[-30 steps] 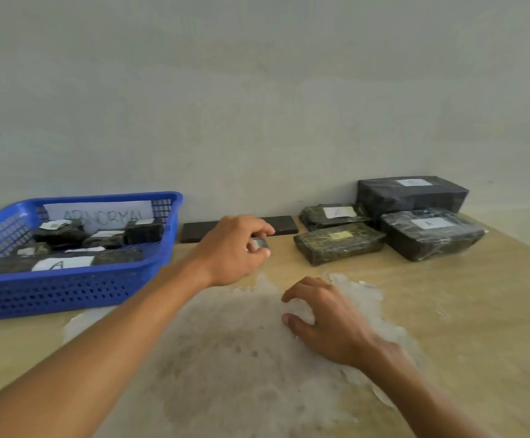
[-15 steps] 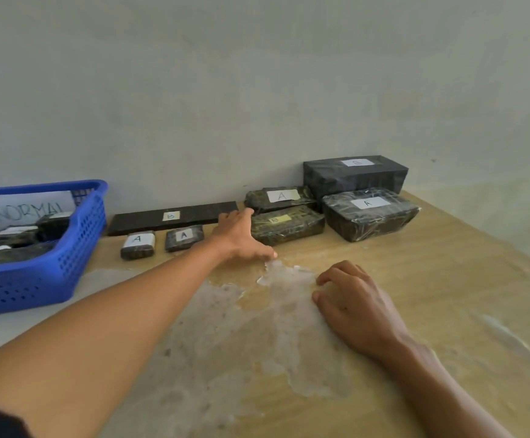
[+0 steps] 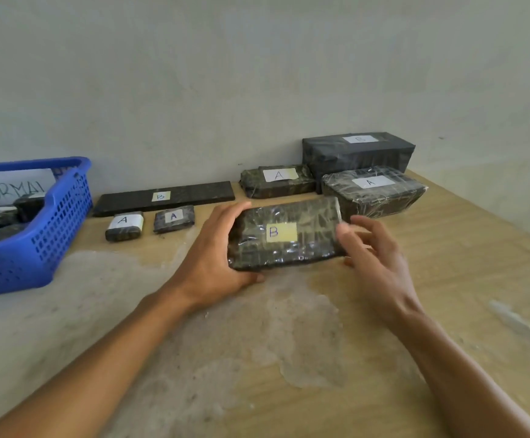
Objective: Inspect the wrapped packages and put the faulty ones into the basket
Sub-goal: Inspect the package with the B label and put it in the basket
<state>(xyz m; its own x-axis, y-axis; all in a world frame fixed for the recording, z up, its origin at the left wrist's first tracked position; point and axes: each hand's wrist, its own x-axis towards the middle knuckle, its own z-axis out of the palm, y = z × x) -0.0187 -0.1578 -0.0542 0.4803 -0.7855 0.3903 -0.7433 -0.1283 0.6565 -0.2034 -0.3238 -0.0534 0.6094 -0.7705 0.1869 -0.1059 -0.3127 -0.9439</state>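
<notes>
At the middle of the wooden table (image 3: 447,279), lifted a little off the surface, is a dark wrapped package marked B (image 3: 284,235), its yellowish label facing up under shiny film. The person's left hand (image 3: 213,257) grips its left end, thumb over the far top edge and fingers curled beneath the near edge. The right hand (image 3: 374,251) is at the package's right end, at about three o'clock from it, fingers spread and only loosely bent; they are blurred, and I cannot tell whether they touch the wrap.

Just beyond the held package, at one o'clock, sits a film-wrapped block labelled A (image 3: 374,192), and behind that, against the wall, a taller black box with a white label (image 3: 358,151). At twelve o'clock lies a flatter package labelled A (image 3: 278,181), just beside the black box. Toward ten o'clock a long thin black slab labelled B (image 3: 165,197) lies along the wall, with two small packets in front of it: a small dark packet marked A (image 3: 174,218) and, left of it, a small packet with a wide white A label (image 3: 124,226), near each other but apart.

Out at nine o'clock stands the blue basket (image 3: 45,245), with dark wrapped packages inside and a paper sign reading partly "NORMAL" (image 3: 11,188) propped at its back. A pale, worn patch (image 3: 225,343) spreads across the tabletop beneath the forearms.
</notes>
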